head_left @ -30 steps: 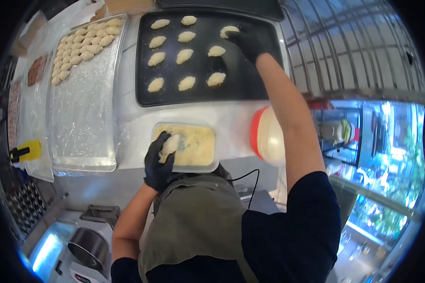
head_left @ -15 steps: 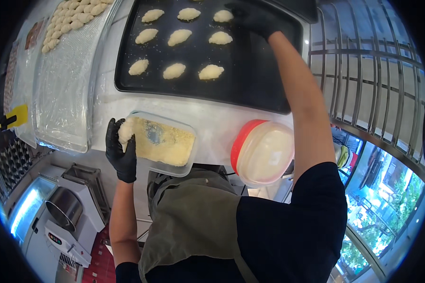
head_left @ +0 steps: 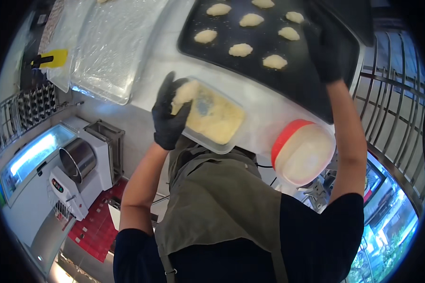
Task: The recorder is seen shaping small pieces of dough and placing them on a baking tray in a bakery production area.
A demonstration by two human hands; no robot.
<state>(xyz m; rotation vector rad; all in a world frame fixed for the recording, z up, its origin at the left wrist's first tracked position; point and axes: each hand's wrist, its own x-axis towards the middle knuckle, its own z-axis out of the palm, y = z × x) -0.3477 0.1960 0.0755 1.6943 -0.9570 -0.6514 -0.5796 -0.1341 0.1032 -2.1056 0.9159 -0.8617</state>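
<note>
My left hand, in a black glove, is closed round a pale, crumb-coated piece of dough. It holds the piece at the left end of a clear plastic container with pale yellow crumbs inside; a bare patch shows in the crumbs. Also gloved in black, my right hand reaches over the right part of a dark baking tray. Its fingers are blurred against the dark metal, close to the rightmost dough pieces. Several plump, spindle-shaped dough pieces lie on the tray in spaced rows.
A red-and-white tub stands right of the container. At left are a plastic-covered mesh tray and a yellow scraper. Metal bars rise at the right. A mixer with a steel bowl stands lower left.
The whole view has swung, shifting the trays and container rightward in the picture. My left hand still grips the dough piece; my right hand remains over the baking tray.
</note>
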